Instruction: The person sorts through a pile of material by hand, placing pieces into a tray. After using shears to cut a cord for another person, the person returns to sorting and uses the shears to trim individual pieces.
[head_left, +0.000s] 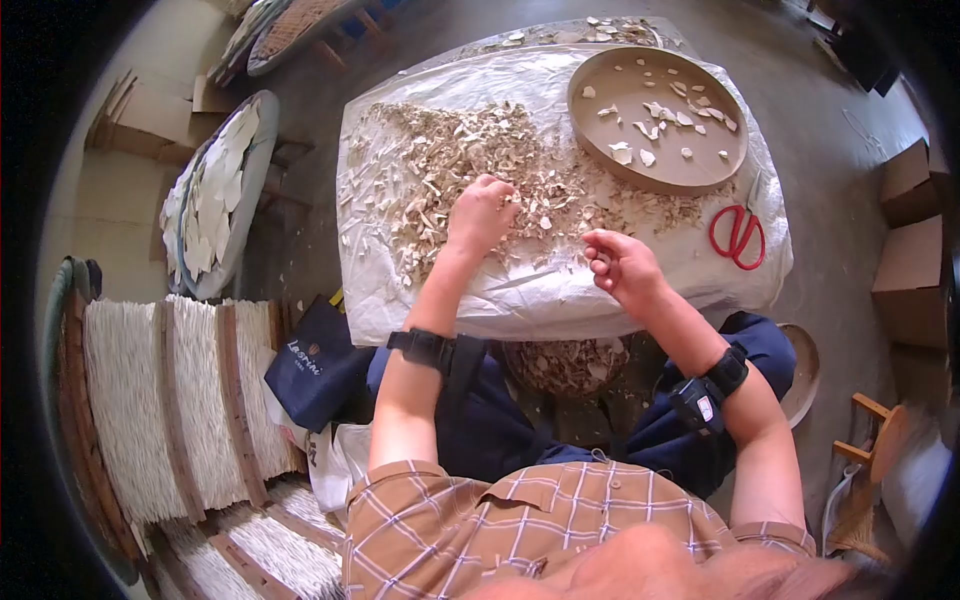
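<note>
A loose heap of pale, dried-looking flakes [430, 150] is spread over a white cloth [400, 310] on the table in front of me. At the heap's near side, my left hand [482, 215] has its fingers bent together among the flakes; what they pinch is hidden. My right hand [625, 268] is apart from it, just right of the heap, with curled fingers and thumb pressed to the index finger. Anything in that pinch is too small to name. Beyond it, a round shallow tray [640, 170] holds several larger pale pieces. Red-handled scissors [738, 238] lie on the cloth near the tray.
Below the table edge, between my knees, sits a container of similar flakes [570, 365]. Racks of white strips [125, 400] and a dark blue bag [318, 370] are at my left. Cardboard boxes [910, 265] and a wooden stool [880, 440] stand at right.
</note>
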